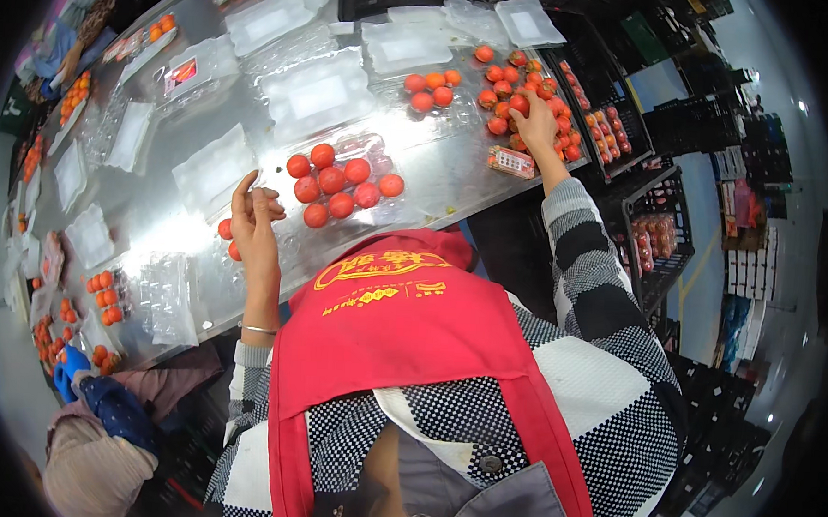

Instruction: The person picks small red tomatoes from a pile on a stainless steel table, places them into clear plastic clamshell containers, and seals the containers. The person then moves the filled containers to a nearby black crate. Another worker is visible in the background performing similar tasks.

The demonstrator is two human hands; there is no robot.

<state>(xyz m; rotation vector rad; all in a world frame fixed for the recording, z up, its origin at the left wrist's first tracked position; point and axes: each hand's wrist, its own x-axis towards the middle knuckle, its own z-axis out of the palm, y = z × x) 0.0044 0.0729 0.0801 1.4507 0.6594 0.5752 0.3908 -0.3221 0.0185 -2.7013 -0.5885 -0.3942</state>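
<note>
My right hand (pixel 539 124) reaches into a heap of round red-orange fruits (pixel 565 126) at the table's right end. Its thumb and fingers close around one red-orange fruit (pixel 520 104). Raised over the table's near side is my left hand (pixel 255 217), index finger and thumb apart, with nothing visible in it. Just right of it lies a clear plastic tray (pixel 384 150) with several red fruits (pixel 331 180) in rows. Two more fruits (pixel 225 229) show partly behind the left hand. Another clear tray (pixel 455 118) farther back carries several fruits (pixel 422 102) along one side.
White foam-like trays (pixel 317 95) and clear packaging lie across the metal table (pixel 445 183). A small labelled pack (pixel 511 162) sits by the heap. Black crates (pixel 611 101) of packed fruit adjoin the right end. Co-workers (pixel 104 446) are at the left, one wearing a blue glove (pixel 71 368).
</note>
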